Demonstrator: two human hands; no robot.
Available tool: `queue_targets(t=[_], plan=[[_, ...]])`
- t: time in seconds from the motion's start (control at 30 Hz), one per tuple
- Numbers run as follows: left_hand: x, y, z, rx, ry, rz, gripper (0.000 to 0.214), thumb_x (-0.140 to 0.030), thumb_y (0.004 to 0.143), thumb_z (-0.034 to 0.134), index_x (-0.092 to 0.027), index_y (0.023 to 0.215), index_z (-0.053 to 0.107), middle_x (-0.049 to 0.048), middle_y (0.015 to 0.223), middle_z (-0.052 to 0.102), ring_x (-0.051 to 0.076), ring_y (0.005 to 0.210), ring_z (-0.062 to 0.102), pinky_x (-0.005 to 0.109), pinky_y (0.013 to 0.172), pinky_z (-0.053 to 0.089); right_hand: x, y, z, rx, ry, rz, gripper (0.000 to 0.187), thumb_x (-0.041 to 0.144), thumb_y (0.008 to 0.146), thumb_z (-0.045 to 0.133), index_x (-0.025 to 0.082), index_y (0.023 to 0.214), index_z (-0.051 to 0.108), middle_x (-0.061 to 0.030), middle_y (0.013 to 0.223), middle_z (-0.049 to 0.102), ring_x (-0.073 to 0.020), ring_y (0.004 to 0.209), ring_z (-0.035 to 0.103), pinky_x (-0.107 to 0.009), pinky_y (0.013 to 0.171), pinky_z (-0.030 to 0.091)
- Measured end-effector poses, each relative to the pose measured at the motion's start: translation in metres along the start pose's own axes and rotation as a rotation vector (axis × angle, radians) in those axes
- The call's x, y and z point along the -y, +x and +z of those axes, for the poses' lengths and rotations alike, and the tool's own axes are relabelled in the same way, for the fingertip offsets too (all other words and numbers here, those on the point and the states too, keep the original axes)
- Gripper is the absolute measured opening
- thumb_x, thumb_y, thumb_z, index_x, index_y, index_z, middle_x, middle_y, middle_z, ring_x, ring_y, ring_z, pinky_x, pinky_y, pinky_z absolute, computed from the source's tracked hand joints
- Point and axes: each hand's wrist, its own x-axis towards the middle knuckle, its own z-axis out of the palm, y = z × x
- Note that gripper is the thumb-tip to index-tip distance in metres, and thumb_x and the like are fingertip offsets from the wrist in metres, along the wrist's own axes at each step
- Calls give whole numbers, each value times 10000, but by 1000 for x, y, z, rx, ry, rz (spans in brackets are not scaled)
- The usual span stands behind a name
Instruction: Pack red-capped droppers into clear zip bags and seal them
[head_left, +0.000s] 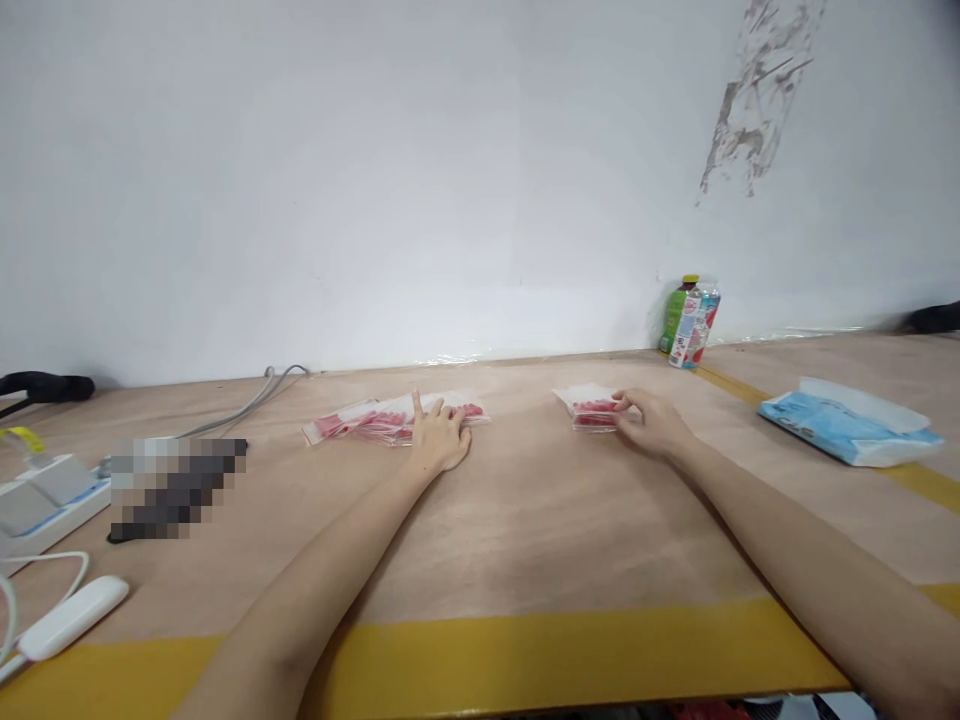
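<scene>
A loose, spread-out pile of small flat plastic packets with red and white print (375, 420) lies on the table at centre left. My left hand (439, 435) lies on the right part of that pile, its fingers spread over the packets. To the right is a neater stack of similar red-and-white packets (589, 408). My right hand (651, 422) has its fingertips and thumb curled on the right edge of this stack, gripping it. What is inside the packets is too small to tell.
A power strip (75, 510) with plugs, a pixelated dark object (176, 490) and a white device (75, 617) with a cable are at left. Two bottles (690, 325) stand by the wall at back right. A blue tissue pack (847, 420) lies at right. Yellow tape (555, 655) runs along the front edge.
</scene>
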Motion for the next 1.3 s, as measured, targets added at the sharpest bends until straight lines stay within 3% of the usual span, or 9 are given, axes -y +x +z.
queue_targets(t=[0.1,0.23,0.33,0.43,0.6,0.73,0.97,1.3], plan=[[-3,2,0,41,-63,64,271,-269,802,454,-218,1047,559,63,925,619,262,1028,480,599,963,87,13,3,-4,-13,-99,-23,233,347,667,572,189,838,559,-86,976,592,-240,917,528,-371,774,378],[-15,1,3,93,-173,128,291,-265,821,458,-237,1100,535,46,977,594,204,922,548,474,930,309,64,9,6,-70,-134,-101,229,380,697,562,189,824,568,-77,905,599,-226,883,513,-369,785,326],[-25,-1,4,112,-260,157,299,-237,831,455,-224,1120,532,45,1008,576,169,907,558,317,826,435,102,11,24,85,-161,-298,206,331,723,551,201,881,572,-63,944,594,-211,897,498,-353,781,301],[-29,-4,5,108,-318,171,298,-223,834,458,-217,1120,540,45,1007,575,162,909,555,275,790,456,120,15,41,154,-240,-366,167,214,740,520,199,899,572,-59,919,597,-208,891,493,-341,755,289],[-28,-6,2,76,-360,170,280,-243,846,451,-228,1109,545,34,1009,580,156,914,552,273,798,456,119,23,56,188,-225,-427,140,173,802,440,180,833,577,-55,801,594,-168,794,513,-323,761,299],[-30,-4,1,30,-351,156,290,-316,793,533,-192,1054,560,60,1010,565,180,913,549,295,789,461,116,23,61,178,-96,-365,152,158,830,402,165,788,549,-52,770,584,-156,764,515,-281,707,344],[-36,1,-3,20,-280,228,140,-164,808,468,-178,834,605,43,849,592,158,761,574,272,690,467,112,20,67,160,75,-299,97,147,815,442,175,848,528,-45,806,595,-151,736,536,-264,640,379],[-49,9,4,-15,-170,333,123,-178,814,482,-177,853,599,37,857,608,167,795,571,281,709,451,118,20,60,115,-159,-334,114,152,781,447,157,723,546,-50,722,611,-168,729,529,-320,742,302]])
